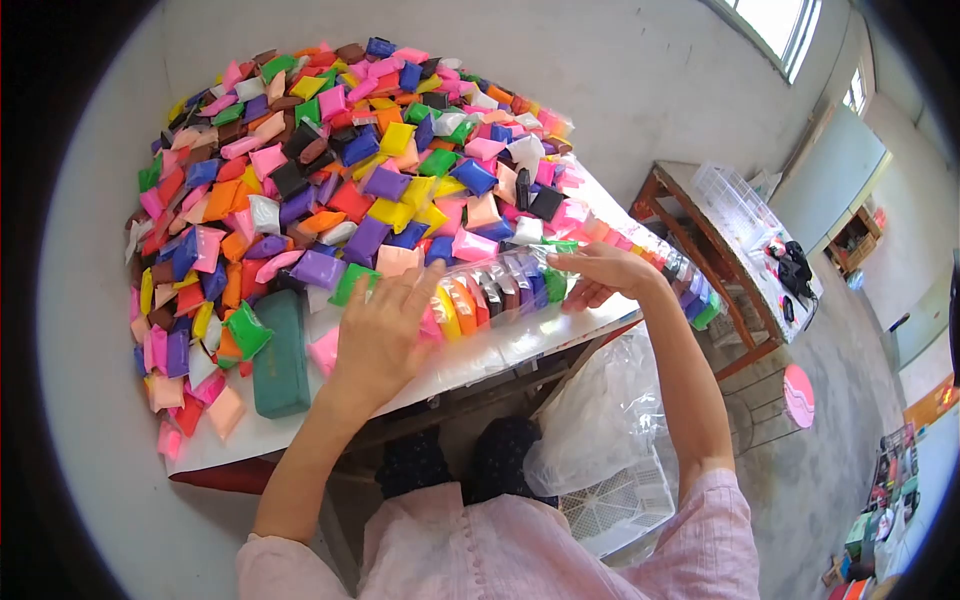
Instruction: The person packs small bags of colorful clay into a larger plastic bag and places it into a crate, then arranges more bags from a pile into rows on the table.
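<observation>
A row of small soft packets (pixel 508 284) in yellow, orange, red, black, brown, blue and green stands on edge near the table's front edge, inside a clear plastic bag (pixel 490 266). My left hand (pixel 390 318) is at the row's left end, its slightly blurred fingers against the bag. At the right end my right hand (pixel 600 272) grips the bag by the green packet, fingers above and thumb below. Left of my left hand lies a dark green oblong case (pixel 280 355). A large heap of loose coloured packets (pixel 330 170) covers the table behind.
More filled rows of packets (pixel 690 285) line the table's right side. Below the edge, a clear plastic bag (pixel 610 420) hangs over a white crate (pixel 625 505). To the right are a pink round stool (pixel 798 396) and a second table (pixel 720 225) with a clear bin.
</observation>
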A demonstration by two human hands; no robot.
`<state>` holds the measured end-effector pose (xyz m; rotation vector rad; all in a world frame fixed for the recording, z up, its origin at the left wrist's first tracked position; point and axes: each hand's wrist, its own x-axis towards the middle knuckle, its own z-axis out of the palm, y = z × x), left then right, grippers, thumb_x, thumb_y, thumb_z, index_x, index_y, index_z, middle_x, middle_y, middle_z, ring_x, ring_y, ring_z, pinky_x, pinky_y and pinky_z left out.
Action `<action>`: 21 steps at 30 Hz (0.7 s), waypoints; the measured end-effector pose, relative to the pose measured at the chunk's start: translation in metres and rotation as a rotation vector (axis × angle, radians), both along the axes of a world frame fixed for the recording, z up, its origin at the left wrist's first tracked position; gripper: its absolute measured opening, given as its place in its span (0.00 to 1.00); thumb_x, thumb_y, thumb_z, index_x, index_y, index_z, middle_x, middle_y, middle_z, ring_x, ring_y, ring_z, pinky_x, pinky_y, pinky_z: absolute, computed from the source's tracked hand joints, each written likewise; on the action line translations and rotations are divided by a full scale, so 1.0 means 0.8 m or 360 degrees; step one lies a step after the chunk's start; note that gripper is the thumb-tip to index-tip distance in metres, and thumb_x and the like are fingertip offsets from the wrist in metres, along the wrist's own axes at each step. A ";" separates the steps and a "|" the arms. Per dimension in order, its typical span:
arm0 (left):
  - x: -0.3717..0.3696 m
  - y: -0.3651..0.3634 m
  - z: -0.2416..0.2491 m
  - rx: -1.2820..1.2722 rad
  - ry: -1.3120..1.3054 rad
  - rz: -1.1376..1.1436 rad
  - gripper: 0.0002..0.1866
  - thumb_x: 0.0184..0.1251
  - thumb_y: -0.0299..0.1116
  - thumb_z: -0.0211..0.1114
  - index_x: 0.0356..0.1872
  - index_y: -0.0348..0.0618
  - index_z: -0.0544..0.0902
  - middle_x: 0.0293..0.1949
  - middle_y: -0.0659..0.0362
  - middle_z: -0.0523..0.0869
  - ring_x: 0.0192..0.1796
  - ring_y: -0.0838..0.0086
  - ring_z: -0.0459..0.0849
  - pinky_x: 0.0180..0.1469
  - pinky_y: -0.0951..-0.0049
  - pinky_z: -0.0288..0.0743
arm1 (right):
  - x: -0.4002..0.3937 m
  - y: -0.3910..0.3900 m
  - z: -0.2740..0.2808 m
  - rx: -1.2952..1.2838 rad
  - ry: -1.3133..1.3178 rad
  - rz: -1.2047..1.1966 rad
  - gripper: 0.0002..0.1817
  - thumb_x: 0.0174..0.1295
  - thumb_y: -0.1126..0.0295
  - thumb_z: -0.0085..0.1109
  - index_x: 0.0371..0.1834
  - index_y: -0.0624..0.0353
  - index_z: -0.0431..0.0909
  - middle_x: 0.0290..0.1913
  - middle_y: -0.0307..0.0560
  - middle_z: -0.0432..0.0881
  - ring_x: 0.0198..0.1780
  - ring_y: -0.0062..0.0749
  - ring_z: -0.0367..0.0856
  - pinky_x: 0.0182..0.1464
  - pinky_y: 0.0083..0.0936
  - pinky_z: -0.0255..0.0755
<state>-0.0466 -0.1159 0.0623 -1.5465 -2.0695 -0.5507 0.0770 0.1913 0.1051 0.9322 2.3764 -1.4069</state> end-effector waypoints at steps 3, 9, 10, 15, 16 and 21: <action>-0.019 -0.001 -0.002 0.0058 -0.0339 -0.0066 0.29 0.49 0.36 0.75 0.56 0.42 0.81 0.52 0.48 0.84 0.56 0.54 0.81 0.60 0.57 0.71 | 0.021 -0.004 -0.009 0.0204 0.0430 0.0009 0.39 0.65 0.36 0.59 0.59 0.65 0.78 0.47 0.55 0.88 0.38 0.34 0.88 0.45 0.30 0.81; -0.032 0.002 -0.001 0.0181 -0.0332 -0.0156 0.19 0.50 0.35 0.74 0.45 0.39 0.85 0.45 0.51 0.88 0.50 0.56 0.84 0.55 0.58 0.74 | 0.059 -0.071 -0.035 0.1777 0.1710 0.0098 0.21 0.60 0.59 0.69 0.49 0.63 0.80 0.44 0.51 0.83 0.45 0.46 0.82 0.51 0.38 0.74; -0.035 0.004 -0.005 0.0210 -0.0330 -0.0169 0.19 0.51 0.35 0.74 0.45 0.39 0.85 0.45 0.51 0.88 0.50 0.56 0.84 0.55 0.58 0.74 | 0.065 -0.089 -0.048 0.1866 0.1835 0.0250 0.20 0.58 0.61 0.71 0.48 0.62 0.79 0.43 0.50 0.82 0.44 0.46 0.82 0.51 0.38 0.74; -0.038 0.004 -0.006 0.0208 -0.0322 -0.0225 0.17 0.52 0.34 0.73 0.43 0.40 0.86 0.44 0.52 0.88 0.49 0.57 0.85 0.54 0.58 0.74 | 0.030 -0.123 -0.062 0.1986 0.1788 0.1013 0.29 0.47 0.70 0.75 0.55 0.61 0.78 0.47 0.47 0.81 0.46 0.42 0.81 0.50 0.36 0.76; -0.038 0.003 -0.006 0.0226 -0.0299 -0.0234 0.17 0.52 0.33 0.73 0.43 0.40 0.86 0.44 0.53 0.88 0.48 0.57 0.85 0.54 0.59 0.74 | 0.021 -0.118 -0.060 0.1969 0.1772 0.0977 0.31 0.45 0.70 0.75 0.56 0.60 0.77 0.49 0.47 0.80 0.47 0.42 0.80 0.50 0.36 0.76; -0.042 0.001 -0.015 0.0318 -0.0272 -0.0269 0.15 0.52 0.32 0.73 0.43 0.40 0.86 0.43 0.53 0.89 0.48 0.58 0.85 0.53 0.59 0.74 | 0.009 -0.107 -0.055 0.2054 0.1760 0.0859 0.32 0.43 0.71 0.72 0.57 0.59 0.76 0.52 0.44 0.78 0.51 0.40 0.77 0.55 0.34 0.73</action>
